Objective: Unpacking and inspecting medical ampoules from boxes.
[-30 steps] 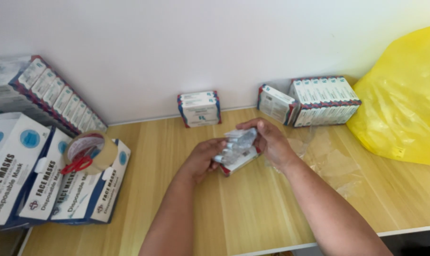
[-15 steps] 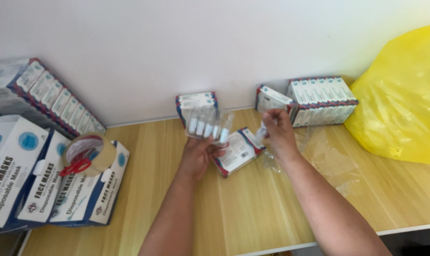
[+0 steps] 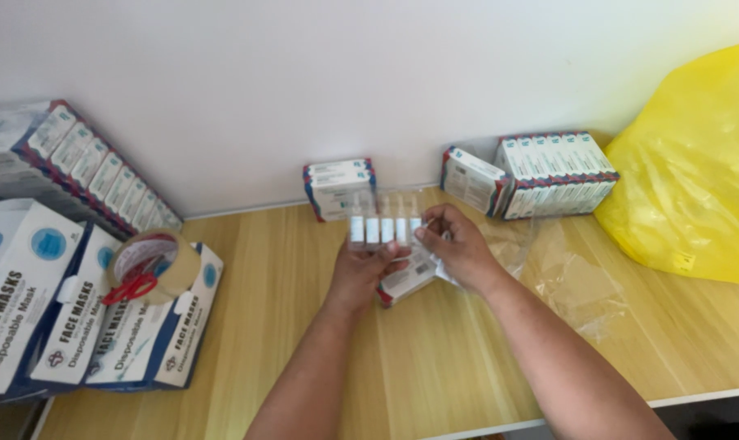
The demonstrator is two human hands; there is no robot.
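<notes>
My left hand (image 3: 361,273) holds up a clear plastic tray of several small ampoules (image 3: 382,226) above the wooden table (image 3: 288,342). My right hand (image 3: 455,244) pinches the tray's right end. Under both hands a small white carton with red and blue edges (image 3: 406,281) lies on the table, partly hidden by my fingers.
A small carton stack (image 3: 338,187) stands against the wall. Further cartons (image 3: 541,173) sit at the back right beside a yellow plastic bag (image 3: 695,179). Crumpled clear film (image 3: 573,277) lies to the right. Left: face mask boxes (image 3: 68,318), tape roll (image 3: 149,262), stacked cartons (image 3: 76,159).
The ampoule tray has come out of the small carton and risen in front of me. Both hands have moved up to hold it; the carton now lies flat beneath them.
</notes>
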